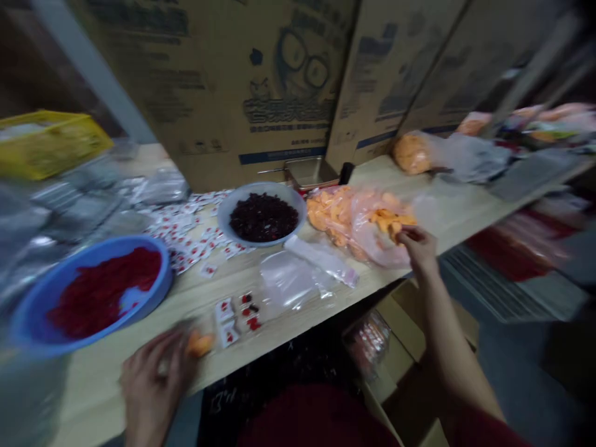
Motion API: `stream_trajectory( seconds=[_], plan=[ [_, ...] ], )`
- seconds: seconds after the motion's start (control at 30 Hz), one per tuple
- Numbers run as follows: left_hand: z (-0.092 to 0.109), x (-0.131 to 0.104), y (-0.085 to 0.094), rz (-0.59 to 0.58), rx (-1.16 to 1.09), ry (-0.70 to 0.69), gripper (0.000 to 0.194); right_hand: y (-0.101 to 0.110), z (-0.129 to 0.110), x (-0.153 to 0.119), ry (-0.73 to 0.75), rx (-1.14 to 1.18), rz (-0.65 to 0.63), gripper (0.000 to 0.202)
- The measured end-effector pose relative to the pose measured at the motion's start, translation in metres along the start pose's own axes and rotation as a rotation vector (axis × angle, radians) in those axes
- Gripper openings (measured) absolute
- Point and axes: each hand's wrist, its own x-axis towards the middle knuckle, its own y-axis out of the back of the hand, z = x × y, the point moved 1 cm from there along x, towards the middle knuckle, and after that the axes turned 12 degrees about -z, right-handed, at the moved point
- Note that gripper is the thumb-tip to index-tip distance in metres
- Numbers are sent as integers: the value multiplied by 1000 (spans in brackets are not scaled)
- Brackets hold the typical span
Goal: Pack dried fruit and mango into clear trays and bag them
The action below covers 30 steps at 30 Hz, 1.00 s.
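Note:
At the front left of the table, my left hand point(156, 375) is curled and blurred by motion. Orange pieces point(200, 343) show at its fingertips; what the fingers close around is unclear. My right hand point(419, 245) reaches out to the right, pinching an orange piece point(395, 231) over an open clear bag of orange pieces point(333, 211). Between the hands lie small white packets with red marks point(226, 323) and a little group of red and dark pieces point(250, 311). Clear plastic bags point(291, 282) lie flat beside them.
A blue basin point(162, 282) of red pieces stands left, and a pale bowl point(223, 217) of dark pieces behind. Many white packets point(181, 233) lie scattered between. Tall cardboard boxes point(209, 81) line the back. An open carton point(395, 335) sits below the table edge.

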Motion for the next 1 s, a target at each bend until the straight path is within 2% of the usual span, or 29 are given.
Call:
stream_trajectory(
  seconds=[0.07, 0.1, 0.17, 0.27, 0.37, 0.4, 0.47, 0.57, 0.67, 0.73, 0.83, 0.9, 1.0],
  plan=[
    [16, -1, 5, 53, -72, -9, 25, -22, -19, -36, 106, 126, -91, 30],
    [23, 0, 7, 62, -143, 17, 24, -42, -29, -55, 120, 150, -171, 29],
    [31, 4, 9, 3, -331, 95, 25, -98, -50, -96, 137, 183, -388, 26],
    [32, 12, 13, -56, -606, 172, 29, -200, -84, -166, 235, 197, -811, 17],
    [26, 16, 16, -92, -772, 232, 34, -287, -108, -221, 440, 239, -994, 14],
    [22, 17, 16, -119, -815, 255, 37, -308, -112, -233, 513, 246, -1053, 16],
    [13, 17, 14, -182, -897, 296, 41, -338, -115, -246, 630, 248, -1163, 21],
    [-1, 17, 8, -186, -1012, 359, 49, -357, -108, -251, 666, 237, -1229, 23],
    [-7, 13, -5, -58, -1084, 433, 54, -358, -96, -250, 571, 194, -1142, 21],
    [-7, 9, -17, 49, -1053, 455, 49, -356, -88, -250, 485, 161, -1103, 19],
    [0, 3, -33, 120, -931, 437, 34, -357, -79, -255, 467, 94, -1135, 13],
    [7, -1, -36, 80, -802, 383, 25, -360, -75, -259, 541, 3, -1173, 12],
    [16, -6, -26, 2, -501, 257, 21, -365, -74, -263, 648, -158, -1195, 13]
  ],
)
